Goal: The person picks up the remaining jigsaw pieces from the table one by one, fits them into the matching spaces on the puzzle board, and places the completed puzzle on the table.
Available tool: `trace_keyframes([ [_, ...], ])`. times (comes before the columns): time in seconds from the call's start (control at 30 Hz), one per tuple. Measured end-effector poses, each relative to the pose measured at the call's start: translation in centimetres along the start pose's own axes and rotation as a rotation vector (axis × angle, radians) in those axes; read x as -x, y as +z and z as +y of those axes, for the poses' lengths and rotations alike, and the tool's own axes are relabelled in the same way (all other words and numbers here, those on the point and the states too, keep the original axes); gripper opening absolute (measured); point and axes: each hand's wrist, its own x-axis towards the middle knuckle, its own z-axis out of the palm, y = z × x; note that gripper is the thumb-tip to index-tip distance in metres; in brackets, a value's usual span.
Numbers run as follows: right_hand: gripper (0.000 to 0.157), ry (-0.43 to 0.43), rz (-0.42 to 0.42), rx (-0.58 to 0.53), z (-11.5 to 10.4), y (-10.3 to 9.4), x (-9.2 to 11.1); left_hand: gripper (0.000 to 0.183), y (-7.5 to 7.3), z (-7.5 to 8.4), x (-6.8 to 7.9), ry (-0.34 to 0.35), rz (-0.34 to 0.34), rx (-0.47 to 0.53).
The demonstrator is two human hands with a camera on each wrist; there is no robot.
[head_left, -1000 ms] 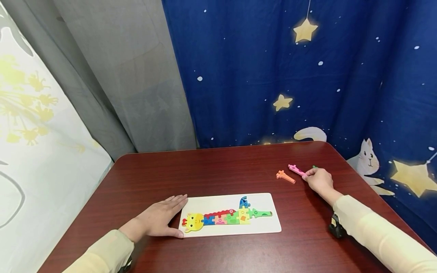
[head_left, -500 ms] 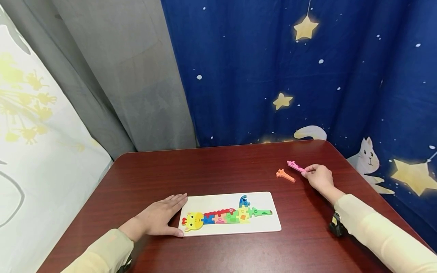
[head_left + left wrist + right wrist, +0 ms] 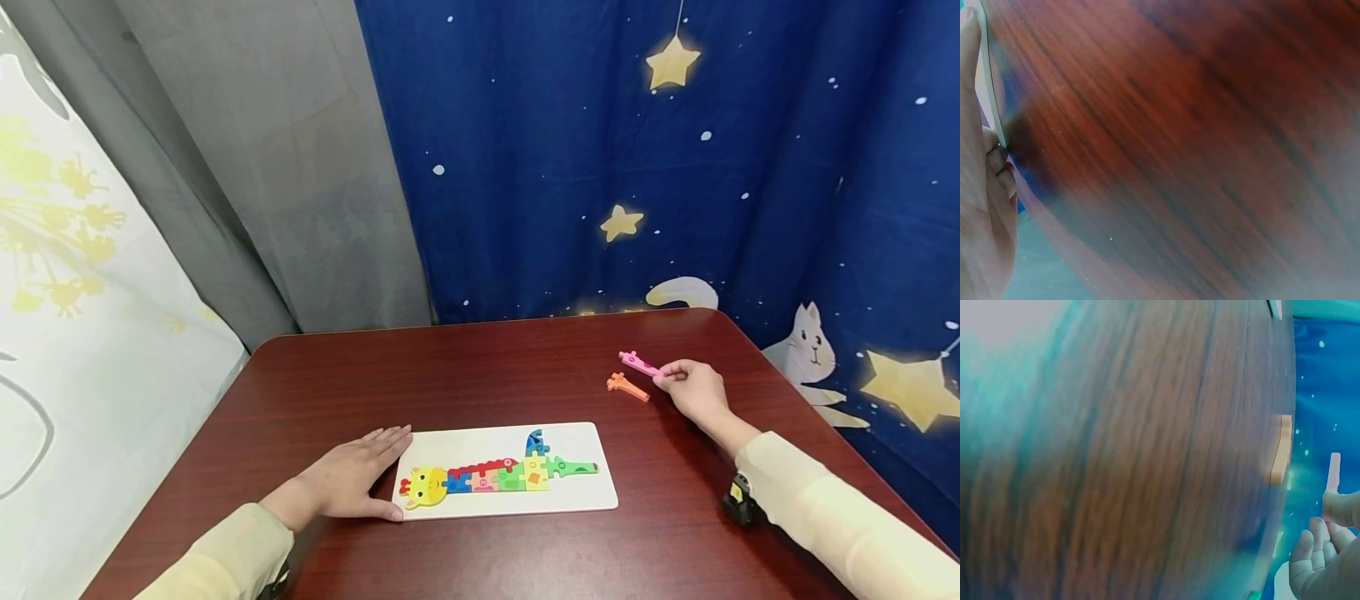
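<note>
A white puzzle board [image 3: 480, 507] lies on the table with a row of colorful jigsaw pieces, a yellow giraffe head [image 3: 426, 487] at its left end. My left hand [image 3: 352, 477] rests at the board's left edge, fingers straight, thumb by the near corner; the left wrist view shows the palm beside the board's edge [image 3: 990, 81]. At the right, my right hand [image 3: 697, 390] pinches a pink puzzle piece [image 3: 638, 363] by one end, and the right wrist view shows this piece [image 3: 1334, 472] raised off the table. An orange puzzle piece [image 3: 627, 387] lies just left of that hand.
The dark red wooden table [image 3: 465, 375] carries everything. In the right wrist view a bit of a green piece [image 3: 1254, 595] shows on the table; the head view hides it. Behind the table hang a grey curtain [image 3: 300, 208] and a blue starry curtain [image 3: 540, 183].
My right hand has lifted the pink piece and moved it slightly left, toward the orange piece. The green tip seen beyond that hand is now hidden. My left hand and the board stay put.
</note>
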Motion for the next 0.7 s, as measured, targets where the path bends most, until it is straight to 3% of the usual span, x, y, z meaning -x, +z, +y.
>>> trace_keyframes([
  [0.7,0.009,-0.113,-0.079,-0.041,-3.0,1.5,1.5,0.112,0.3,-0.5,-0.3,0.022,0.015,-0.007],
])
